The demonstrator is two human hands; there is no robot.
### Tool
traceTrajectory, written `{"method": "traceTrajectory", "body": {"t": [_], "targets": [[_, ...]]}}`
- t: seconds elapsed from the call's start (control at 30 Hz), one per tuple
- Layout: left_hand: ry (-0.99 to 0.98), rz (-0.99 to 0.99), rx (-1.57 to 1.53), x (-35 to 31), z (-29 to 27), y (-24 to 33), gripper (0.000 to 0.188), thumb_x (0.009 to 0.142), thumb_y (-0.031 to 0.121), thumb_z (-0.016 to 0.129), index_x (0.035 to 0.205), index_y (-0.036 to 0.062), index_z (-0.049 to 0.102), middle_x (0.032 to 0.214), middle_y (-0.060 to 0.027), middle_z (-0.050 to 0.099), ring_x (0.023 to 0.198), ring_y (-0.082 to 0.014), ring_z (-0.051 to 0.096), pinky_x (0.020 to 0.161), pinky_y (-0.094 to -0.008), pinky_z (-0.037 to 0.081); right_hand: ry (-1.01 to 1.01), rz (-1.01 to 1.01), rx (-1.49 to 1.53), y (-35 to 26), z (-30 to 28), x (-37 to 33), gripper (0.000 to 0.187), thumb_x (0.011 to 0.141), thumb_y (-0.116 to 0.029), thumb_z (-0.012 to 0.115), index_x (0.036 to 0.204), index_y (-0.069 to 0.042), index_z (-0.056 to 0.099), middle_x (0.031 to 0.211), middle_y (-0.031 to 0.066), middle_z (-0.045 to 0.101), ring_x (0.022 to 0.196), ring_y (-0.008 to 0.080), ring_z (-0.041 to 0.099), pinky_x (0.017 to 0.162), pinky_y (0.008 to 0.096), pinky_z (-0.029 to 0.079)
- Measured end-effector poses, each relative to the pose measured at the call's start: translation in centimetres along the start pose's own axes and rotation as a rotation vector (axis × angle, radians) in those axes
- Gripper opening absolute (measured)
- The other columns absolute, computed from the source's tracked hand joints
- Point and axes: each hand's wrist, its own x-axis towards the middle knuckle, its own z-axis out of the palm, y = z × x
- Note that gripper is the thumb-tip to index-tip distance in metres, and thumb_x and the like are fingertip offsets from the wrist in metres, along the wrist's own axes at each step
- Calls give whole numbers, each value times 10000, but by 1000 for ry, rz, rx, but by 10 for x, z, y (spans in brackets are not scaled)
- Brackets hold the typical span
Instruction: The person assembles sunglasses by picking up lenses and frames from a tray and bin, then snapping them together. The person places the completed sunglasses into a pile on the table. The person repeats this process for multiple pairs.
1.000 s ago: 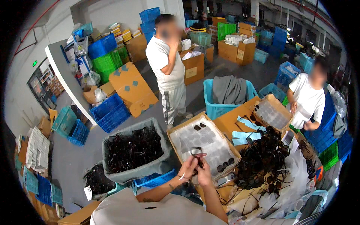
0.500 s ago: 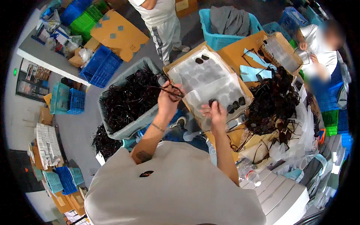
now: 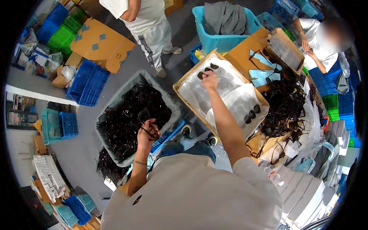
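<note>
My left hand is closed on a dark pair of glasses over the near edge of a grey bin heaped with dark glasses. My right hand reaches forward into a cardboard box lined with clear plastic trays, its fingers pressing a dark lens piece at the far end of the box. Several more dark lenses lie in a row at the box's right side.
A person in white stands beyond the bin; another sits at the right by a second cardboard box. A teal tub of grey cloth, a black tangle of glasses, blue crates and stacked white boxes surround me.
My left hand has drawn back from the bin's far side toward me with a pair of glasses. My right hand has stretched from the box's near part to its far end.
</note>
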Motion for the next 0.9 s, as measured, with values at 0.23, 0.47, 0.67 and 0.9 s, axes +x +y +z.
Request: {"method": "traceTrajectory", "body": {"t": [0.23, 0.47, 0.67, 0.9], "targets": [[-81, 10, 234, 27, -6, 26, 318, 1036, 297, 470, 1120, 9, 575, 831, -58, 545, 764, -214, 580, 712, -400, 535, 187, -10, -291, -67, -25, -52, 245, 857, -82, 646, 1075, -63, 536, 1239, 197, 512, 955, 445, 639, 785, 542, 520], [-258, 125, 84, 72, 73, 43, 377, 1059, 391, 424, 952, 64, 578, 919, -51, 576, 885, -190, 556, 851, -352, 464, 741, -686, 224, -164, -136, -227, 160, 838, -60, 674, 946, -29, 561, 887, 158, 573, 771, 292, 578, 702, 409, 481], [-605, 203, 464, 28, 189, -27, 431, 1064, 404, 396, 1135, 21, 579, 1180, -79, 615, 1026, -168, 593, 946, -325, 451, 324, -546, 48, -174, -192, -300, 446, 688, -46, 688, 1093, 0, 506, 945, 161, 565, 939, 397, 554, 860, 493, 460], [-981, -32, 544, -44, 259, -119, 323, 1035, 275, 527, 1188, -9, 544, 1178, -55, 589, 1091, -134, 533, 949, -273, 423, 439, -290, -278, -83, -284, -306, 334, 806, -86, 610, 1115, -5, 510, 996, 178, 571, 922, 363, 565, 817, 437, 467]]}}
